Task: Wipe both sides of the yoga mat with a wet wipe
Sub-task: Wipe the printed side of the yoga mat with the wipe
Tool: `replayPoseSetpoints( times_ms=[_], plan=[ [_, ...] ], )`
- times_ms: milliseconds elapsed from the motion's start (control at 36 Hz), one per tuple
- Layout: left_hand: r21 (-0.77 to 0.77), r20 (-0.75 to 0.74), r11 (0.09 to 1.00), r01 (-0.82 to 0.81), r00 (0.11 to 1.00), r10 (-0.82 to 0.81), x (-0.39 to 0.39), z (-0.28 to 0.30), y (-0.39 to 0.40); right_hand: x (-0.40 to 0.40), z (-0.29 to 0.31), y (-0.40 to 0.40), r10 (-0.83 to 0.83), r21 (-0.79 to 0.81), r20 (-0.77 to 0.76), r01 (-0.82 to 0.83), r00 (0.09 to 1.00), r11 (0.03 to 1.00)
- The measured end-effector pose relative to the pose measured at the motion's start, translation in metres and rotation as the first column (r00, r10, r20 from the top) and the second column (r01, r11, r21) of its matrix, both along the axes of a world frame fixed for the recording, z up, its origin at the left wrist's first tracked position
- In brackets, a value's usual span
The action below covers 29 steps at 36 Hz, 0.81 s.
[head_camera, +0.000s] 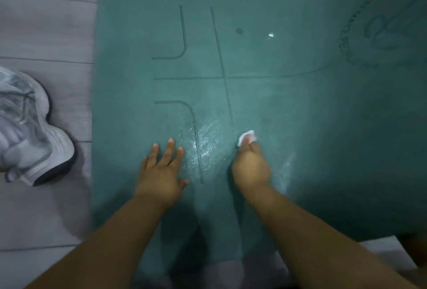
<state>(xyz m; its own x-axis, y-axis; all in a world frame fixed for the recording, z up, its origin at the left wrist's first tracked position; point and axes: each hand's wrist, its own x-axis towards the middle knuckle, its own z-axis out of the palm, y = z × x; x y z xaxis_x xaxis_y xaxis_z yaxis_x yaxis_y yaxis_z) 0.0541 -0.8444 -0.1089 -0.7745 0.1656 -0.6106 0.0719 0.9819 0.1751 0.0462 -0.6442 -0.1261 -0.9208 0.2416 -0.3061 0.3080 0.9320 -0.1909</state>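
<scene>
The left hand (161, 170) lies flat, fingers spread, on the teal rubber yoga mat (265, 103). The right hand (250, 166) presses a crumpled white wet wipe (247, 137) onto it, the wipe showing past the fingertips.

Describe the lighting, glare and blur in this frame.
Head view: dim, bluish light; wet streaks glare on the mat between the left hand and the right hand holding the wipe; one small bright spot farther up; shoe and mat edges blurred; wide-angle bending.

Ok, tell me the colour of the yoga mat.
Teal green with darker alignment lines, as the head view shows: yoga mat.
</scene>
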Motion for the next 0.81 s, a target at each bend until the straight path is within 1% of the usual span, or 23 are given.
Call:
replayPoseSetpoints(
  times_ms=[28,83,111,139,167,222,278,306,333,361,417,444,472,528,556,583,639,667,694,722,750,778,806],
  plan=[
    [0.001,0.003,1.000,0.002,1.000,-0.002,0.005,0.001,-0.001,0.014,0.001,-0.017,0.181,-0.024,0.026,-0.180,0.983,0.983],
    [0.001,0.013,1.000,0.010,1.000,-0.010,0.014,0.002,-0.003,0.035,0.006,-0.037,0.459,-0.136,0.102,-0.444,0.883,0.886],
    [0.002,0.019,1.000,0.016,1.000,-0.016,0.018,0.003,-0.005,0.042,0.010,-0.038,0.558,-0.154,0.048,-0.546,0.828,0.824],
    [0.005,0.023,1.000,0.023,0.999,-0.023,0.021,0.003,-0.007,0.043,0.014,-0.033,0.637,-0.116,-0.031,-0.636,0.770,0.763],
    [0.008,0.026,1.000,0.028,0.999,-0.029,0.024,0.004,-0.010,0.038,0.019,-0.024,0.682,-0.041,-0.038,-0.683,0.730,0.729],
    [0.011,0.026,0.999,0.040,0.999,-0.040,0.029,0.004,-0.014,0.023,0.020,0.009,0.651,0.021,0.058,-0.653,0.757,0.757],
    [0.017,0.028,0.999,0.045,0.999,-0.045,0.031,0.004,-0.016,0.007,0.023,0.054,0.401,0.080,0.164,-0.417,0.901,0.905],
    [0.024,0.031,0.999,0.041,0.999,-0.042,0.032,0.004,-0.017,0.002,0.025,0.076,0.228,0.167,0.139,-0.250,0.964,0.954],
    [0.033,0.030,0.999,0.034,0.999,-0.035,0.033,0.003,-0.017,0.002,0.025,0.094,0.092,0.253,0.095,-0.113,0.991,0.961],
    [0.040,0.024,0.999,0.027,0.999,-0.028,0.034,0.002,-0.016,0.003,0.024,0.105,-0.001,0.315,0.096,-0.030,0.995,0.949],
    [0.051,0.008,0.999,0.012,1.000,-0.012,0.035,0.000,-0.016,0.014,0.022,0.093,-0.196,0.257,0.142,0.155,0.970,0.954],
    [0.055,0.005,0.998,0.008,1.000,-0.008,0.035,-0.002,-0.015,0.023,0.020,0.077,-0.201,0.221,0.150,0.165,0.968,0.961],
    [0.058,0.005,0.998,0.006,1.000,-0.007,0.035,-0.003,-0.015,0.035,0.012,0.057,-0.151,0.183,0.139,0.124,0.979,0.975],
    [0.055,0.005,0.998,0.012,1.000,-0.012,0.034,-0.005,-0.015,0.057,0.001,0.016,0.009,0.088,0.128,-0.020,0.992,0.996],
    [0.053,0.007,0.998,0.016,1.000,-0.016,0.034,-0.005,-0.016,0.069,-0.001,0.000,0.133,0.042,0.166,-0.141,0.977,0.989],
    [0.054,0.011,0.998,0.020,1.000,-0.020,0.033,-0.005,-0.016,0.079,-0.003,-0.011,0.295,-0.011,0.168,-0.298,0.941,0.955],
    [0.058,0.017,0.998,0.024,1.000,-0.025,0.032,-0.005,-0.017,0.091,0.006,-0.024,0.557,-0.136,0.084,-0.544,0.826,0.828],
    [0.059,0.018,0.998,0.024,1.000,-0.026,0.032,-0.005,-0.017,0.091,0.010,-0.020,0.622,-0.171,0.019,-0.610,0.783,0.774],
    [0.061,0.018,0.998,0.025,0.999,-0.027,0.032,-0.005,-0.017,0.086,0.015,-0.011,0.643,-0.178,-0.018,-0.636,0.765,0.751],
    [0.064,0.019,0.998,0.026,0.999,-0.027,0.032,-0.004,-0.017,0.077,0.025,0.002,0.609,-0.152,-0.011,-0.603,0.793,0.783],
    [0.067,0.021,0.997,0.026,0.999,-0.027,0.032,-0.004,-0.017,0.069,0.029,0.019,0.524,-0.096,0.011,-0.521,0.851,0.848],
    [0.070,0.023,0.997,0.024,0.999,-0.026,0.032,-0.004,-0.017,0.060,0.032,0.042,0.322,-0.044,0.128,-0.319,0.938,0.947],
    [0.072,0.025,0.997,0.023,0.999,-0.025,0.032,-0.004,-0.016,0.051,0.038,0.066,0.083,0.056,0.204,-0.096,0.976,0.994]
  ],
)
